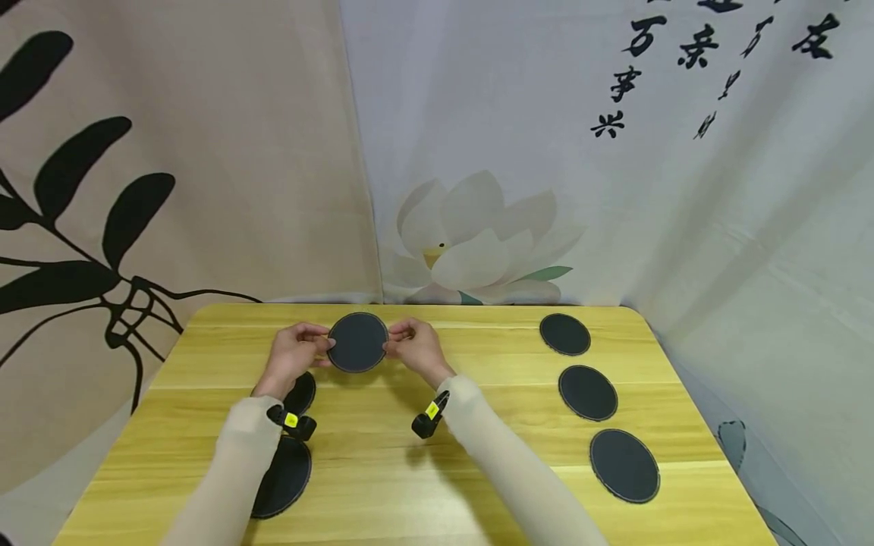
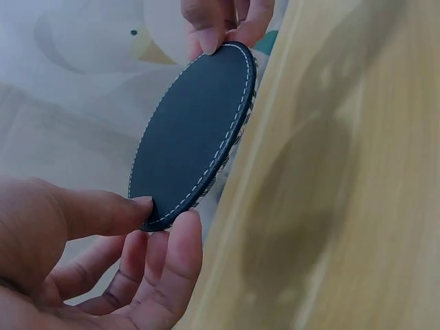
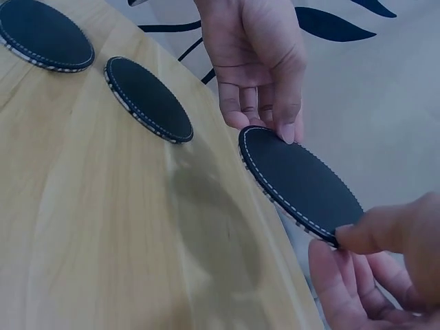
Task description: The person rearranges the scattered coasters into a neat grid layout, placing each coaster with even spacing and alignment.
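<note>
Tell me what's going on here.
A person holds a black disc raised off the table, left hand and right hand pinching opposite edges. Three discs lie along the right side; two others lie on the left, partly hidden by the left arm.

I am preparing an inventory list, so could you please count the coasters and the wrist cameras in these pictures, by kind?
Round black stitched coasters: 6 (1 held between the left hand and right hand, 5 on the wooden table)
Wrist cameras: 2
Total: 8
</note>
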`<state>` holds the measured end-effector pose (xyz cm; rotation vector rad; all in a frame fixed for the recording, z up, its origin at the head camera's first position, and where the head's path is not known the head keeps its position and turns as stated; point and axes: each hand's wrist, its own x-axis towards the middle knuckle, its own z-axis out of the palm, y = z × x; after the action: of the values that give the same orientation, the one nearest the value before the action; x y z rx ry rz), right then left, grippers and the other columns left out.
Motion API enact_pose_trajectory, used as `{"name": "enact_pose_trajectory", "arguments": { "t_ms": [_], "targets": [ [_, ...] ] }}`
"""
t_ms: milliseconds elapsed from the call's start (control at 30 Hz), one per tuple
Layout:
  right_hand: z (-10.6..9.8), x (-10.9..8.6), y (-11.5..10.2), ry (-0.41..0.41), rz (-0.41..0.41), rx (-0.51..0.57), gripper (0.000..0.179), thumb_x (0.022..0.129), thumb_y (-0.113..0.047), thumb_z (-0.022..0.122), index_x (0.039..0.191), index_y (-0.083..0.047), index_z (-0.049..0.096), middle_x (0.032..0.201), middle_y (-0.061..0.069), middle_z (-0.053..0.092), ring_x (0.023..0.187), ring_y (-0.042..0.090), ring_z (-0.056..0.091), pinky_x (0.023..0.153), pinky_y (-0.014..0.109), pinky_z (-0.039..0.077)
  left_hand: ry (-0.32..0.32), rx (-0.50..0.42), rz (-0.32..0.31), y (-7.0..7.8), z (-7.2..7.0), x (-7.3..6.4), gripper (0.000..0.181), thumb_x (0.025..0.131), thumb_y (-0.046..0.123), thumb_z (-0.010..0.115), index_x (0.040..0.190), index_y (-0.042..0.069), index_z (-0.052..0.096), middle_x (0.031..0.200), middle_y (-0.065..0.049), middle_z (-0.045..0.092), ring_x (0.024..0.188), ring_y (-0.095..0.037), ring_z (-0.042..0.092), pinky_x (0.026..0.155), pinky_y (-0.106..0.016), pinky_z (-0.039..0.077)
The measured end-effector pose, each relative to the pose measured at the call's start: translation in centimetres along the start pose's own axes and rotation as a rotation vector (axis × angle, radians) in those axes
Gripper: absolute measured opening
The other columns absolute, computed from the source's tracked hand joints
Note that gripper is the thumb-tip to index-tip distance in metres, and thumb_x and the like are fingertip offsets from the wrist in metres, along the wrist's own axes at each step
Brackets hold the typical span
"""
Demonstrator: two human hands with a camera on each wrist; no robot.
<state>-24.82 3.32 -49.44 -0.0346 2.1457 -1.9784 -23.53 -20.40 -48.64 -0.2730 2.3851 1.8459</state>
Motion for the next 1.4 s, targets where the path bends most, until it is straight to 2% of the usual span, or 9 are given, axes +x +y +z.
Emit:
{"name": "enact_pose_trajectory", "arguments": {
  "t_ms": [367,700,800,933,1167,1400],
  "targets": [
    [-1.5,-1.3,1.2,0.02,0.015,-0.079,0.026,0.089,0.002,0.075,0.113,0.004,0.065,0.098,0.011,0.064,0.097,0.045,0.07,0.088,0.049,0.063,-0.024,-0.013,-0.028,-0.8,2.0,-1.0,0.034,0.099,0.006,0.065,0.131,-0.004,0.06,0.104,-0.01,0.059,0.081,-0.016,0.068,0.08,-0.04,0.066],
    [-3.1,-1.8,2.5,0.027,0.043,-0.124,0.024,0.089,-0.002,0.076,0.111,0.0,0.067,0.103,0.015,0.067,0.085,0.031,0.072,0.085,0.046,0.064,-0.024,-0.028,-0.068,-1.9,4.0,-0.8,0.03,0.098,0.006,0.065,0.127,-0.002,0.062,0.105,-0.012,0.062,0.074,-0.024,0.072,0.075,-0.04,0.066],
    [-3.6,-1.9,2.9,0.026,0.048,-0.128,0.025,0.089,-0.001,0.076,0.113,0.0,0.068,0.103,0.015,0.066,0.084,0.027,0.071,0.084,0.044,0.065,-0.026,-0.028,-0.081,-2.0,4.7,-0.9,0.03,0.098,0.005,0.065,0.127,-0.002,0.063,0.107,-0.014,0.064,0.071,-0.021,0.071,0.073,-0.039,0.066],
    [-4.3,-2.1,3.3,0.025,0.063,-0.141,0.026,0.089,-0.001,0.075,0.114,0.0,0.07,0.104,0.017,0.067,0.087,0.029,0.072,0.082,0.041,0.065,-0.031,-0.031,-0.082,-2.1,5.7,-0.9,0.033,0.097,0.003,0.066,0.129,-0.002,0.064,0.107,-0.016,0.064,0.068,-0.018,0.07,0.07,-0.036,0.066],
    [-5.5,-2.4,3.6,0.025,0.084,-0.181,0.024,0.089,-0.002,0.075,0.113,0.0,0.07,0.104,0.017,0.068,0.083,0.024,0.073,0.077,0.035,0.066,-0.042,-0.032,-0.092,-2.4,7.2,-1.0,0.033,0.095,-0.001,0.065,0.128,-0.003,0.064,0.104,-0.017,0.066,0.07,-0.019,0.069,0.066,-0.033,0.065],
    [-6.1,-2.9,3.9,0.024,0.085,-0.232,0.025,0.089,0.003,0.073,0.113,0.003,0.069,0.102,0.018,0.068,0.079,0.023,0.072,0.073,0.032,0.065,-0.019,0.029,-0.081,-2.3,8.5,-1.3,0.03,0.093,-0.002,0.066,0.123,-0.005,0.067,0.096,-0.016,0.065,0.065,-0.017,0.069,0.062,-0.032,0.064]
  ]
}}
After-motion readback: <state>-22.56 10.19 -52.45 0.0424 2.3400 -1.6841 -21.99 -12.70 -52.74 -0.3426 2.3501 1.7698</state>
